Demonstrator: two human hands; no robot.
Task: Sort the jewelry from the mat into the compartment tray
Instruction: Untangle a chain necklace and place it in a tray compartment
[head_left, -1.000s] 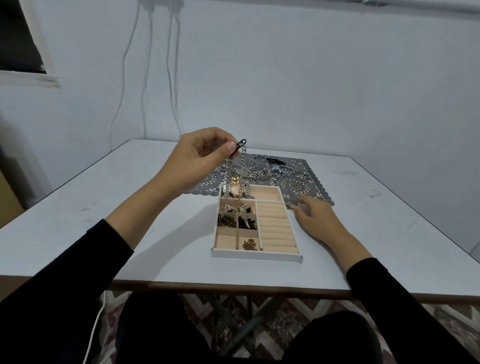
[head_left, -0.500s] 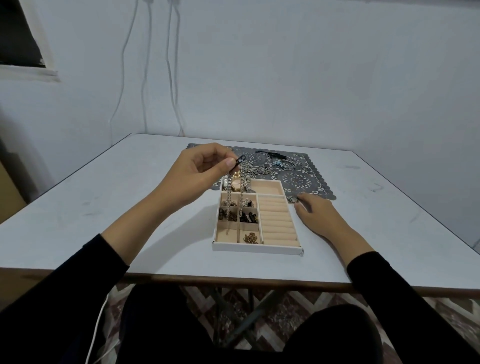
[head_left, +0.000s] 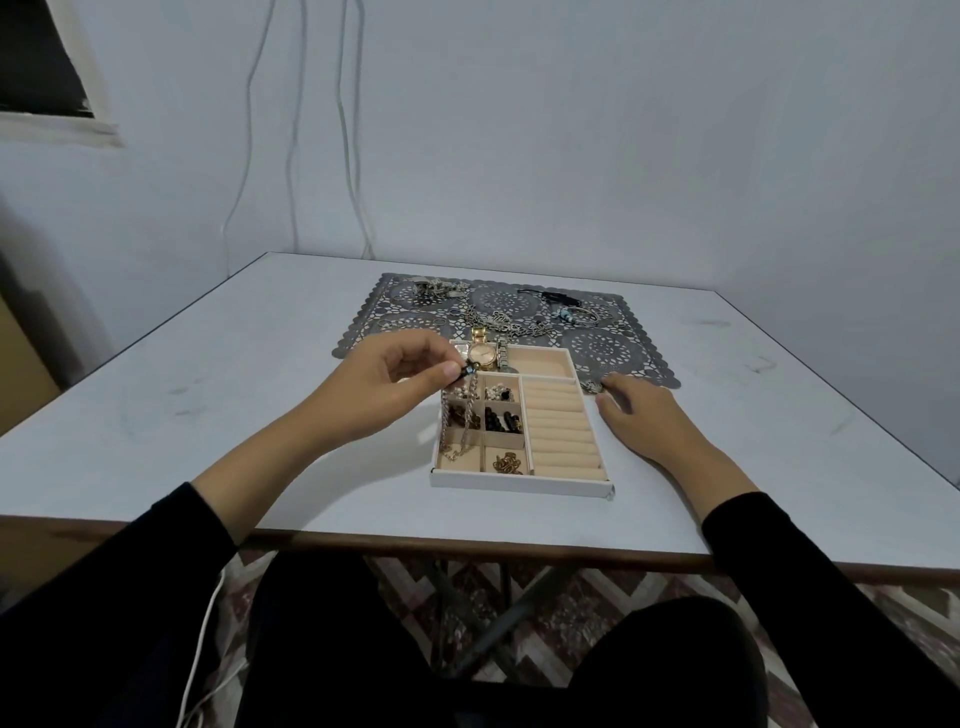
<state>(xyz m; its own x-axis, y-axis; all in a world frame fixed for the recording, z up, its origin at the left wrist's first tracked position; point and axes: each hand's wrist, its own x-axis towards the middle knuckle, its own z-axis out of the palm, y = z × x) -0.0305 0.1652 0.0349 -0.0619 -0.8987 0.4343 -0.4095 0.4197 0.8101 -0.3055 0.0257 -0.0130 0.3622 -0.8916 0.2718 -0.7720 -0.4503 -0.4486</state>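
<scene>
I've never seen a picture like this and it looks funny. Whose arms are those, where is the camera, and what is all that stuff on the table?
The arms belong to a person wearing a camera on their head, so you see what they see, looking down. On the white table lies a lacy grey mat with jewelry on it, and in front of it a tray with little compartments. The left hand pinches a silver chain by its dark clasp; the chain dangles into the tray's left compartments. The right hand rests on the table beside the tray. A gold watch sits at the tray's far end.
</scene>
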